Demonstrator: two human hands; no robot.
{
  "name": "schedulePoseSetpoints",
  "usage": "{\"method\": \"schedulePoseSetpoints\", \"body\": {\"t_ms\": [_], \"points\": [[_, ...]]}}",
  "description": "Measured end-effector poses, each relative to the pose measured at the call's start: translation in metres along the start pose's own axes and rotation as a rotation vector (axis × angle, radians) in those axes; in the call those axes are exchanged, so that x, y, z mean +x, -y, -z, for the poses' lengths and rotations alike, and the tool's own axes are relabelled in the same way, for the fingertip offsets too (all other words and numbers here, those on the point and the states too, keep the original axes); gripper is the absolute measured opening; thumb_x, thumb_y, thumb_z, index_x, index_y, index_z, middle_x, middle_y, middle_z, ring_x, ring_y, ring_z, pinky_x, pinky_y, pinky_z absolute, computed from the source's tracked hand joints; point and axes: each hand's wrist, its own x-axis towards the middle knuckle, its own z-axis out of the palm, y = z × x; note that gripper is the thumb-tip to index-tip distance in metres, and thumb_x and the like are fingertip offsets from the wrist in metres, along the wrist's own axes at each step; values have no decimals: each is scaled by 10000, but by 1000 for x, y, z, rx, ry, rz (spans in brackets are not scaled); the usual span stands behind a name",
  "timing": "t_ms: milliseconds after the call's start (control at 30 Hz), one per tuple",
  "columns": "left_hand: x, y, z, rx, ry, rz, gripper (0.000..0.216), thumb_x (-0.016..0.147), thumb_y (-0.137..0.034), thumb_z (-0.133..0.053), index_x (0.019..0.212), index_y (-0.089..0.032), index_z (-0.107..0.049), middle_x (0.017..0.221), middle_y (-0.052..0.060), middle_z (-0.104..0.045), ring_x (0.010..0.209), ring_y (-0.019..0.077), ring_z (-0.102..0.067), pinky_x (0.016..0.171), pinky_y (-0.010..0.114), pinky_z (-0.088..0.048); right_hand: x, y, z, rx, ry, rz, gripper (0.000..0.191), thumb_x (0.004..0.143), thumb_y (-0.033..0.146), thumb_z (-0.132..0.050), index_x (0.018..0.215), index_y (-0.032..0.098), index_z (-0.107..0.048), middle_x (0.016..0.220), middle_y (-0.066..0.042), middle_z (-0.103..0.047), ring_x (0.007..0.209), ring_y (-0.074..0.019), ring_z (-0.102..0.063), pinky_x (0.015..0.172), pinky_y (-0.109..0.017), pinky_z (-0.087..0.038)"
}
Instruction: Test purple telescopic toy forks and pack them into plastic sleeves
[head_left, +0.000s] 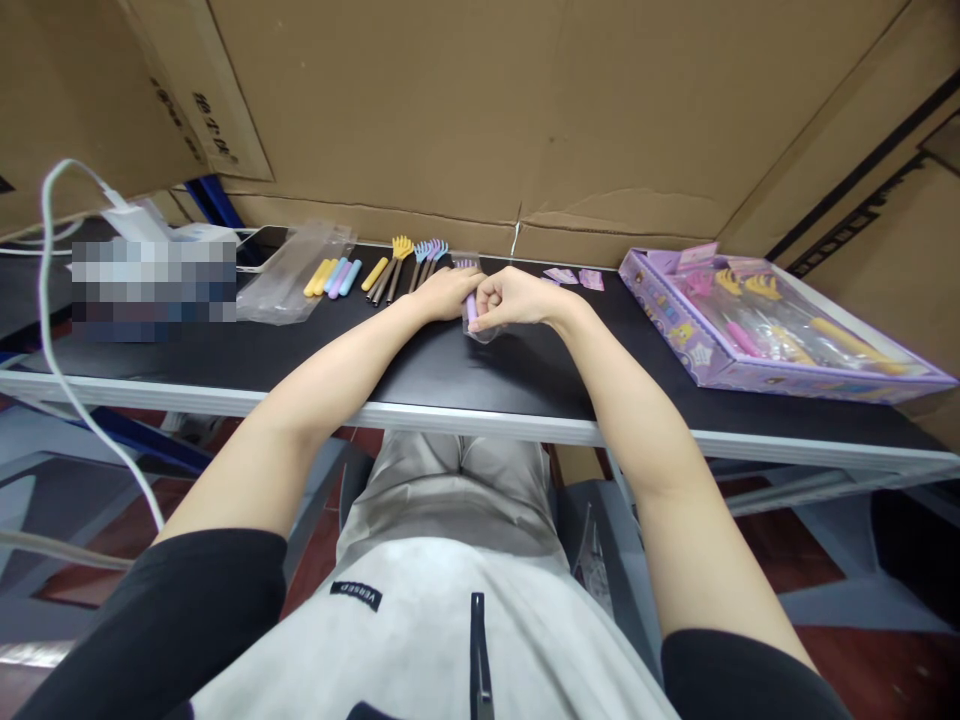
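Observation:
Both my hands meet at the middle of the black table (420, 370). My left hand (448, 292) and my right hand (510, 298) are closed together on a purple back scratcher in a clear plastic sleeve (472, 305). The sleeve's lower end lies on the table under my right hand. Just left of my hands lie loose back scratchers (409, 262) with yellow, blue and purple rake heads. Further left sit several coloured handle grips (334, 276), yellow, pink and blue.
A stack of clear plastic bags (289, 275) lies at the left. A purple display box (772, 320) holding packed scratchers stands at the right. Small pink labels (576, 277) lie behind my right hand. A white charger and cable (82, 215) hang at far left. Cardboard walls rise behind.

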Motion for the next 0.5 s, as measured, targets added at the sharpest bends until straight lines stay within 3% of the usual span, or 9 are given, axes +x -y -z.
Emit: {"method": "schedulePoseSetpoints", "body": {"t_ms": [100,300,500], "points": [[2,7,-3,-87,26,32,405,926,-231,-679,1317,-142,-734,1393,170,-730,1296,344,-726,1055,377,-571,1,-2,-2,0,-58,6,304,753,175,-910,663,153,-621,600,52,-617,555,-68,-534,596,-212,-398],[8,23,-13,-283,-11,-41,403,841,-277,-713,1221,-145,-749,1309,146,-774,1238,326,-737,1089,386,-574,2,-1,-5,17,-39,-43,342,766,218,-950,682,162,-624,601,26,-647,553,-103,-615,588,-214,-459],[5,21,-6,-384,64,8,473,818,-250,-670,1259,-89,-734,1345,169,-773,1261,342,-735,1113,406,-566,2,-1,-7,-64,-68,0,261,844,238,-890,727,161,-670,648,9,-687,614,-130,-680,681,-239,-534]]}}
